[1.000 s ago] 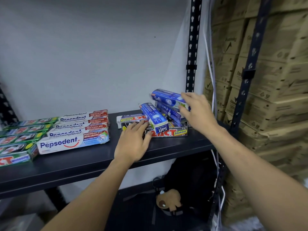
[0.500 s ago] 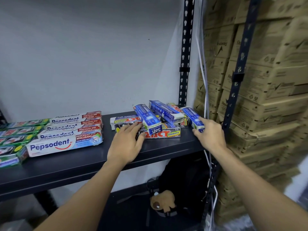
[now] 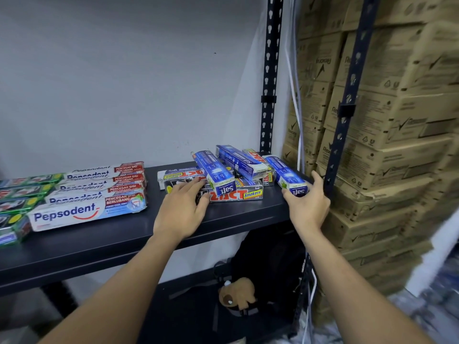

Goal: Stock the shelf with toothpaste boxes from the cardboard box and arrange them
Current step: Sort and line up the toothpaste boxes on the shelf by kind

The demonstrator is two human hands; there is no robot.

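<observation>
On the dark shelf [image 3: 236, 219], my left hand [image 3: 183, 207] rests flat on the black-and-silver Zact boxes [image 3: 236, 194]. Two blue Safi toothpaste boxes [image 3: 213, 175] lie slanted across that pile. A third blue Safi box [image 3: 285, 175] lies at the shelf's right end, and my right hand [image 3: 308, 202] grips its near end, thumb on the right side. White Pepsodent boxes [image 3: 87, 212] are stacked in a row to the left. Green boxes [image 3: 19, 194] lie at the far left. The cardboard supply box is out of view.
A black perforated upright [image 3: 269, 83] stands at the back right corner and another [image 3: 347, 95] at the front right. Stacked brown cartons [image 3: 397, 120] fill the space right of the rack. A black bag with a brown plush [image 3: 238, 294] sits on the lower shelf.
My right hand carried a blue Safi box from the top of the pile down to the shelf's right end. My left hand stayed on the Zact boxes.
</observation>
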